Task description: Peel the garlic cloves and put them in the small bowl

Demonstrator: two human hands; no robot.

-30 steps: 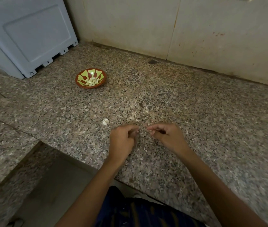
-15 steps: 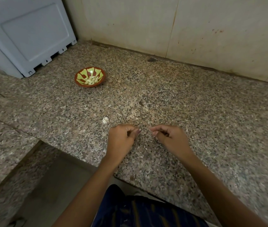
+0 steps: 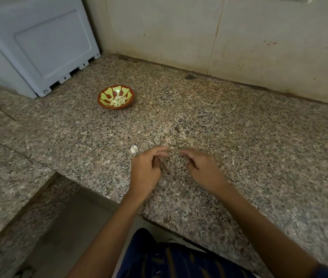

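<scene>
Garlic cloves [image 3: 117, 101], peeled, sit in our small bowl [image 3: 102, 97] on the surface [image 3: 239, 137]; our hands, left hand [image 3: 146, 169] and right hand [image 3: 203, 169], sit curled close together, can't tell what they pinch.

You have one view only, worn on your head, wide-angle, looking forward and steeply down. It sits close above the near edge of the counter [image 3: 239, 137], facing the wall [image 3: 179, 33] behind it, with your own forearms reaching in from below.

The counter [image 3: 239, 137] is showing speckled pink, grey and black granite. The small bowl [image 3: 116, 97] is displaying a red-brown rim with yellow-green petal shapes, holding pale cream cloves [image 3: 117, 101].
</scene>
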